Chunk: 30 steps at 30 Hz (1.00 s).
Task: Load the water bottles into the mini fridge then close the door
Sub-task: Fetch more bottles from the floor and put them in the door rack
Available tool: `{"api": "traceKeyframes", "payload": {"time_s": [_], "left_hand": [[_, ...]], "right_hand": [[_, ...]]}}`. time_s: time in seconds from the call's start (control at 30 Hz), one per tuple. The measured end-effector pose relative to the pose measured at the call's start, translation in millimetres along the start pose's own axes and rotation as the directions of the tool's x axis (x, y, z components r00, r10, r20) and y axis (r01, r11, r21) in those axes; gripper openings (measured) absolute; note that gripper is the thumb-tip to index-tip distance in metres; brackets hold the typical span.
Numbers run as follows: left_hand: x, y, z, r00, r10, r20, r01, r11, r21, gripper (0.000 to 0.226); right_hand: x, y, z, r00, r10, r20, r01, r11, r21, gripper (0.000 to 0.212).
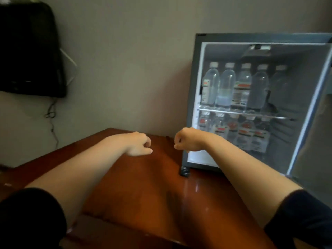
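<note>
The mini fridge (193, 97) stands on the wooden table at the right, against the wall. Its door (316, 150) is swung open to the right. Inside, several clear water bottles with white caps (227, 85) stand in a row on the upper shelf, and several more (245, 133) stand on the lower level. My left hand (139, 144) hovers over the table left of the fridge, fingers curled, holding nothing. My right hand (189, 140) is in front of the fridge's lower left corner, also curled into a loose fist and empty. No bottle is on the table.
The reddish-brown wooden table (147, 191) has a glossy top; its left edge runs diagonally. A black wall-mounted device (30, 51) with a dangling cable hangs at the upper left. The grey wall is right behind the table.
</note>
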<state>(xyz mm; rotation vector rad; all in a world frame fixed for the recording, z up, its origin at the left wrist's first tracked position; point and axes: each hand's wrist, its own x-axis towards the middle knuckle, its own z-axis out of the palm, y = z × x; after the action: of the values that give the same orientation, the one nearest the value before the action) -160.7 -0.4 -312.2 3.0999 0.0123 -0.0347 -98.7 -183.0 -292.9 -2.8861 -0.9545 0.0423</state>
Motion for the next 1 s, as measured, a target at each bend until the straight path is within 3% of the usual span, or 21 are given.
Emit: {"api": "traceKeyframes", "payload": {"time_s": [0.23,0.43,0.57,0.73,0.93,1.0], "left_hand": [[-85.2,-103.8,46.2,0.955,-0.273,0.118,0.281,0.958,-0.057,0.042],[-170.8,-183.8,94.9,0.874,-0.444,0.196,0.463,0.884,-0.060,0.038],[-230.3,-221.8,133.4,0.816,-0.535,0.220,0.565,0.819,-0.103,0.037],[-301.7,-259.6,191.5,0.673,-0.665,0.325,0.735,0.651,-0.191,0.038],[-371.7,-285.7,285.5,0.517,-0.709,0.480,0.856,0.434,-0.280,0.042],[-386.9,-286.9,323.1,0.472,-0.701,0.534,0.882,0.371,-0.292,0.042]], "right_hand": [[21.5,-121.4,58.6,0.974,-0.200,0.109,0.201,0.980,0.004,0.034],[35.1,-224.7,108.4,0.890,-0.406,0.208,0.406,0.913,0.046,0.026],[34.6,-286.9,150.8,0.791,-0.539,0.289,0.538,0.838,0.091,0.029],[30.2,-360.9,215.3,0.671,-0.652,0.353,0.654,0.745,0.134,0.026],[13.0,-421.0,297.3,0.476,-0.696,0.538,0.698,0.671,0.249,0.033],[12.8,-433.4,327.6,0.442,-0.683,0.582,0.673,0.681,0.288,0.033]]}}
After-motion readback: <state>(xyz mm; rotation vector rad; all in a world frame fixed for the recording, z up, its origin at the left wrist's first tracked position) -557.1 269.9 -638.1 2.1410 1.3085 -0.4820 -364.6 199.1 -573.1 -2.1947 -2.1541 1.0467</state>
